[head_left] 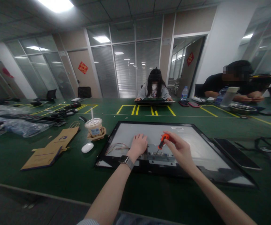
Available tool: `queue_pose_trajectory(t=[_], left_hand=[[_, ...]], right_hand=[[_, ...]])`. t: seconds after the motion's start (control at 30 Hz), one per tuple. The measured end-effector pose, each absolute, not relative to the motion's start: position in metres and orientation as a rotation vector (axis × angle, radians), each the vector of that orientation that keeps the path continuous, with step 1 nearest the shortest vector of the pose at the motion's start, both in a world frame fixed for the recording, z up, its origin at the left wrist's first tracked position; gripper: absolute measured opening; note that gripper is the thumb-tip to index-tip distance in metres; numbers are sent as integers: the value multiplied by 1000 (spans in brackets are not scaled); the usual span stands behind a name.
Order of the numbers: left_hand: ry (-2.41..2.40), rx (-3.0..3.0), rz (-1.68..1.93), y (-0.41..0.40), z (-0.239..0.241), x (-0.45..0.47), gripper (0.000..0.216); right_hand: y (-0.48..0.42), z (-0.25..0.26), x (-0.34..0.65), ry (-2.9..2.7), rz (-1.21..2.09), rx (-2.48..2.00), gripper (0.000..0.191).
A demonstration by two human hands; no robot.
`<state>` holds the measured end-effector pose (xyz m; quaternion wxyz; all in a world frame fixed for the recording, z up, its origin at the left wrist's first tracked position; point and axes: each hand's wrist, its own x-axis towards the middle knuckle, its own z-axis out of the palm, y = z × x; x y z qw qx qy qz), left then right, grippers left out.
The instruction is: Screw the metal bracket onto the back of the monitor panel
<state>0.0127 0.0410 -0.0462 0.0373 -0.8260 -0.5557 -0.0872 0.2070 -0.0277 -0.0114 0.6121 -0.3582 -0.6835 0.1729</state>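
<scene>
A large flat display panel (pixel 196 142) with a black frame and a pale grey back lies on the green table before me. My right hand (pixel 179 147) grips an orange and black screwdriver (pixel 164 140). The tool leans, its shaft pointing down at a metal bracket (pixel 161 158) near the panel's front edge. Whether the tip sits in a screw is too small to tell. Flat on the panel, left of the bracket, rests my left hand (pixel 139 145), fingers stretched out and a watch on the wrist. Thin wires (pixel 119 146) run across the panel beside it.
Left of the panel are a white mouse (pixel 87 147), a lidded drink cup (pixel 94 127) in a cardboard holder and a brown paper bag (pixel 53 147). A dark slab (pixel 237 153) and cables lie to the right. Two people sit across the green table (pixel 62 184).
</scene>
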Motion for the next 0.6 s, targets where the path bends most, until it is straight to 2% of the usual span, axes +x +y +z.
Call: queue_pose_trajectory(t=[0.3, 0.6], left_hand=[[-1717, -2532, -249, 39, -43, 13, 40], [-1725, -2532, -260, 39, -45, 14, 41]], right_hand=[[-28, -6, 206, -1506, 465, -760, 17], [-30, -5, 206, -1519, 664, -756, 28]])
